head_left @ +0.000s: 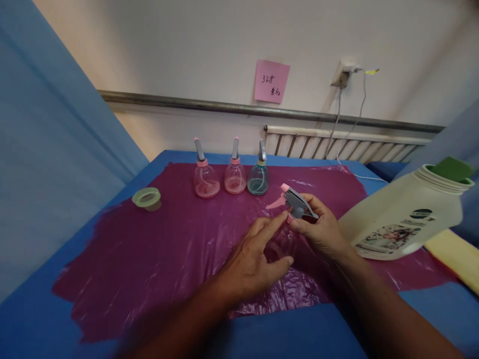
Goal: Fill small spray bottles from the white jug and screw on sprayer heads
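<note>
My right hand [322, 227] is closed on a grey and pink trigger spray head [299, 204], with the thumb at its pink collar. Beneath it stands a clear spray bottle [279, 247], partly hidden by my hands. My left hand [258, 249] is closed around the left side of this bottle, index finger reaching up to the collar and thumb low in front. Whether the head is fully seated on the neck cannot be seen. Behind, two spray bottles with pink liquid [206, 185] [235, 183] stand beside one spray bottle with teal liquid [258, 183].
A large off-white jug [407, 214] with a green piece [452, 169] in its mouth stands at right, beside a yellow item [456, 257]. A small green-rimmed cup [147, 198] is at left. Purple plastic sheeting [149, 264] covers the blue surface; a radiator [348, 142] is behind.
</note>
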`<state>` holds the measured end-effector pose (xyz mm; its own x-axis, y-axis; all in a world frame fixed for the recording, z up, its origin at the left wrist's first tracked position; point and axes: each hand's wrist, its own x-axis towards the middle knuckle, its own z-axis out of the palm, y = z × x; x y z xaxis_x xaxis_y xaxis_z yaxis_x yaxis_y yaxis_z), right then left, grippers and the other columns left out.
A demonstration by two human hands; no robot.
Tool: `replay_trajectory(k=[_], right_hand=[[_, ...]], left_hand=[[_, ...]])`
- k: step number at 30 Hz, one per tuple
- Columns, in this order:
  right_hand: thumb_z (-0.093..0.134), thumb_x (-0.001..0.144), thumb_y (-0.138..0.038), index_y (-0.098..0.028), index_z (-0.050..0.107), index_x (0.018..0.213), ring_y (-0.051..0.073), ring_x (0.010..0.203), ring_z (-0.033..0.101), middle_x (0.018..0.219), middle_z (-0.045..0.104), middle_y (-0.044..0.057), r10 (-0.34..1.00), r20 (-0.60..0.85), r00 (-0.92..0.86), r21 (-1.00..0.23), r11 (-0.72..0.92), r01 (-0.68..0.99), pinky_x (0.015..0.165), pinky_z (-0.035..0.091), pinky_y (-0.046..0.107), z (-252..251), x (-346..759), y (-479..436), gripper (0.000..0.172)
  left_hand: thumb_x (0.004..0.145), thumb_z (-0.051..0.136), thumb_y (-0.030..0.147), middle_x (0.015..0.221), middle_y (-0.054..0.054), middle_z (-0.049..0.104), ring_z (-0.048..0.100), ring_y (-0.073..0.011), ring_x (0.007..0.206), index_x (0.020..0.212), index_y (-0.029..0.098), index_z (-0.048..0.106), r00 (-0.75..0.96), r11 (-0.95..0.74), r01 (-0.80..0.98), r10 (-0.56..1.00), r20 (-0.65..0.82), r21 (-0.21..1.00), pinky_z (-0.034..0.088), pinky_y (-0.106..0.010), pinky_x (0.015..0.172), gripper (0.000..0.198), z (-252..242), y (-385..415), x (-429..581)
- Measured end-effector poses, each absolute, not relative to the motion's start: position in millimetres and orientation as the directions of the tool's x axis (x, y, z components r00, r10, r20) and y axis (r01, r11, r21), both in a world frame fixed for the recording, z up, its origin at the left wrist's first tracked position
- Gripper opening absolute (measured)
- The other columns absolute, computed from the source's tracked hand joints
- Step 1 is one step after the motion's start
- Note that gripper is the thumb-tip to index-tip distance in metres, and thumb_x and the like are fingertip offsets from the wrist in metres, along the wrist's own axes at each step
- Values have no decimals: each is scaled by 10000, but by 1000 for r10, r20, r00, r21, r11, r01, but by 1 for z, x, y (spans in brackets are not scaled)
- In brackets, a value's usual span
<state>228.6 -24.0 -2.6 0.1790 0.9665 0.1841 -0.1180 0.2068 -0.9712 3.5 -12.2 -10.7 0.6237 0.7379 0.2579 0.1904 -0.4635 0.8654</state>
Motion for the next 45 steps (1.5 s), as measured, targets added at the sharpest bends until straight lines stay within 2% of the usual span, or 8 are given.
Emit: replay_trajectory(k=[4, 9, 11, 18, 23, 33, 40, 45], right_hand=[[1117, 662, -558, -333, 835, 1165, 204, 845, 686, 969, 788, -1, 957, 220, 189, -972, 232, -44, 794, 591, 334, -3, 228, -25, 619], [976, 878, -559, -363, 794, 1450, 317, 1298, 762, 1407, 829, 68, 964, 256, 69, -946, 265, -187, 1168, 576, 467, -1, 231, -29, 631], [928, 935, -536, -348, 798, 1475, 334, 1326, 764, 1410, 839, 79, 967, 253, 36, -950, 256, -182, 1215, 553, 498, -2, 234, -28, 587], [1029, 852, -448, -361, 868, 1303, 284, 1128, 817, 1239, 888, 50, 969, 225, 107, -961, 239, -143, 1042, 638, 452, -1, 237, -25, 486], [1088, 751, -473, -349, 864, 1149, 221, 883, 737, 1031, 850, 24, 965, 216, 146, -967, 232, -103, 803, 627, 370, 9, 230, -27, 473], [1097, 721, -481, -333, 798, 1159, 213, 875, 685, 1011, 816, 26, 967, 205, 154, -963, 227, -146, 815, 608, 375, 14, 221, -26, 550], [1077, 754, -513, -329, 785, 1175, 224, 882, 738, 990, 817, 25, 957, 231, 177, -967, 246, -71, 852, 655, 401, 18, 220, -31, 544], [1050, 804, -509, -331, 813, 1216, 235, 928, 778, 1053, 848, 45, 929, 273, 248, -954, 294, -50, 882, 679, 416, 13, 219, -32, 508]], left_hand=[[941, 871, 280, 1546, -63, 634, 715, -293, 1312, 1788, 483, 445, 631, -425, 174, 741, 230, 889, 651, -502, 1128, 970, -12, -12, 4], [961, 847, 259, 1622, -71, 612, 693, -321, 1392, 1778, 477, 470, 605, -335, 134, 773, 191, 932, 639, -519, 1163, 925, -8, -13, 3], [962, 851, 257, 1657, -63, 598, 653, -335, 1466, 1776, 483, 470, 601, -353, 139, 773, 205, 925, 591, -554, 1241, 927, -9, -12, 3], [974, 858, 289, 1632, -66, 609, 627, -332, 1499, 1809, 482, 404, 595, -435, 183, 763, 253, 882, 557, -573, 1282, 970, -12, -12, 2], [974, 836, 258, 1595, -56, 600, 718, -277, 1305, 1821, 527, 343, 624, -412, 178, 750, 221, 894, 648, -514, 1141, 1016, -10, -13, 2], [984, 827, 268, 1506, -57, 612, 739, -218, 1149, 1825, 514, 333, 637, -445, 167, 730, 248, 880, 688, -431, 1005, 1006, -14, -12, 3], [952, 890, 306, 1648, -101, 588, 636, -359, 1478, 1854, 449, 237, 537, -556, 308, 772, 342, 772, 607, -581, 1207, 1123, -20, -11, 5], [914, 968, 344, 1637, -148, 614, 632, -429, 1497, 1847, 369, 238, 475, -600, 357, 777, 414, 716, 570, -678, 1234, 1185, -25, -8, 7]])
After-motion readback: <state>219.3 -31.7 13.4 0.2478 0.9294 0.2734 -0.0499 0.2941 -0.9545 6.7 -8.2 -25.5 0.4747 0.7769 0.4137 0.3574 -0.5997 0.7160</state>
